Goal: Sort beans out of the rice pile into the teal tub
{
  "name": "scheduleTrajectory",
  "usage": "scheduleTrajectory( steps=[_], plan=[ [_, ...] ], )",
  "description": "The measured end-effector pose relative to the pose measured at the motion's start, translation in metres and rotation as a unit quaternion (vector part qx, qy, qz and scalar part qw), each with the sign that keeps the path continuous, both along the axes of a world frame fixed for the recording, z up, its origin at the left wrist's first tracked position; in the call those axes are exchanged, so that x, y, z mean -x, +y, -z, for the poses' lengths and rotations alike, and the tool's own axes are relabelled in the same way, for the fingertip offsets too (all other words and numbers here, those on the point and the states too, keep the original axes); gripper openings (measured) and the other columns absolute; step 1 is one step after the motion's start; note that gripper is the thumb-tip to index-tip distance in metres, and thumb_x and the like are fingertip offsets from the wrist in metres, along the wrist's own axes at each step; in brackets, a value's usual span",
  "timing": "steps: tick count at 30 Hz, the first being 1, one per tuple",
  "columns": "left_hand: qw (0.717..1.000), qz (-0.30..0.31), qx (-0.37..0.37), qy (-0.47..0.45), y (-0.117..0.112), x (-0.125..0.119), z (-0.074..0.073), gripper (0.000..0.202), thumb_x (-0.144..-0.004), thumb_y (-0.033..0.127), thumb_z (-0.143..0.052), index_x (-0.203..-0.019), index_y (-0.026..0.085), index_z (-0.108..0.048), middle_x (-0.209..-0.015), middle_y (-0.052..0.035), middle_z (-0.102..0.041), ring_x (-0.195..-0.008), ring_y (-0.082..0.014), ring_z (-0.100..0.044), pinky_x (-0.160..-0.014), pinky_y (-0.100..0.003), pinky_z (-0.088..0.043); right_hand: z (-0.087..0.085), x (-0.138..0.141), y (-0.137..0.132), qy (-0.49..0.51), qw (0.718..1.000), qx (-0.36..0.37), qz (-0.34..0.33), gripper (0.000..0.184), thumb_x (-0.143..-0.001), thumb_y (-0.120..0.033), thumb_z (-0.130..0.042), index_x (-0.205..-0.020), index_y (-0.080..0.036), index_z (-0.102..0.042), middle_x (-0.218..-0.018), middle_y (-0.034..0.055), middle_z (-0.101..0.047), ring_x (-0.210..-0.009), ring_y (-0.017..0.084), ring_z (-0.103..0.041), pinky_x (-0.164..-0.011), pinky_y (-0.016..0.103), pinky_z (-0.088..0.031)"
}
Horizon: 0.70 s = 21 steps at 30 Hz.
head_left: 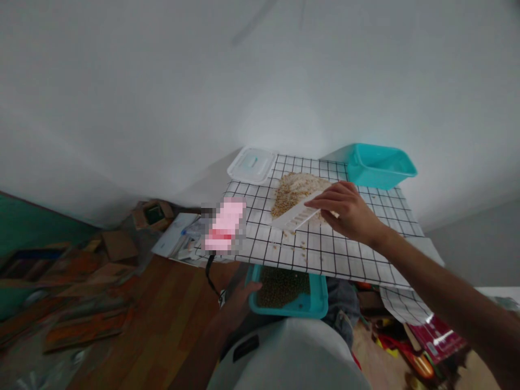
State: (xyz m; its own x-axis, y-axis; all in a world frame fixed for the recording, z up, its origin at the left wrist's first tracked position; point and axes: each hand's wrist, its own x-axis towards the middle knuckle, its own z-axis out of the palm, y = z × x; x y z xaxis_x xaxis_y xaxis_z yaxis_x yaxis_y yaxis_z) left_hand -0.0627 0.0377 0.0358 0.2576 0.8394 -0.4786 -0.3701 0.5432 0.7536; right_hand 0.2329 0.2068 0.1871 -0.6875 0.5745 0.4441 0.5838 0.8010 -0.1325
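My right hand is closed on a white slotted plastic strip. The strip is tilted across the near side of a pile of pale and yellowish grains on the table. Below the table's front edge, a teal plastic bin sits at my lap, holding small greenish-brown beans or grains. My left hand grips that bin's left rim, with the thumb over the edge and the other fingers hidden.
A grid-patterned cloth covers the table, with a few stray grains near its front. A white lid lies at the back left, a second teal bin at the back right. A blurred-out pink item lies at the left edge. Cardboard boxes stand on the floor.
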Motion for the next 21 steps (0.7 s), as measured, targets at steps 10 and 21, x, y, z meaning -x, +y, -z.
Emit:
scheduleTrajectory(
  steps=[10,21],
  plan=[
    [0.96,0.115,-0.169,0.19,0.009,-0.021,0.051,0.021,-0.074,0.033,-0.076,-0.092,0.023,-0.077,-0.104,-0.0069,-0.078,-0.099,-0.0289,-0.067,-0.096,-0.041,-0.048,0.027,-0.093,-0.145,0.075,0.949,0.058,0.3,0.027,-0.086,-0.016,-0.059,-0.11,-0.02,-0.071,-0.097,0.0049,-0.071,-0.081,0.018,-0.068,-0.075,0.03,-0.055],
    [0.931,0.185,-0.233,0.21,0.018,-0.054,0.069,0.019,-0.084,0.032,-0.065,-0.1,0.022,-0.068,-0.099,-0.0065,-0.073,-0.093,-0.0235,-0.064,-0.093,-0.039,-0.047,0.06,-0.044,-0.177,0.115,0.951,0.102,0.27,0.04,-0.086,-0.01,-0.058,-0.123,-0.023,-0.067,-0.097,0.0063,-0.068,-0.086,0.019,-0.061,-0.076,0.035,-0.054]
  ],
)
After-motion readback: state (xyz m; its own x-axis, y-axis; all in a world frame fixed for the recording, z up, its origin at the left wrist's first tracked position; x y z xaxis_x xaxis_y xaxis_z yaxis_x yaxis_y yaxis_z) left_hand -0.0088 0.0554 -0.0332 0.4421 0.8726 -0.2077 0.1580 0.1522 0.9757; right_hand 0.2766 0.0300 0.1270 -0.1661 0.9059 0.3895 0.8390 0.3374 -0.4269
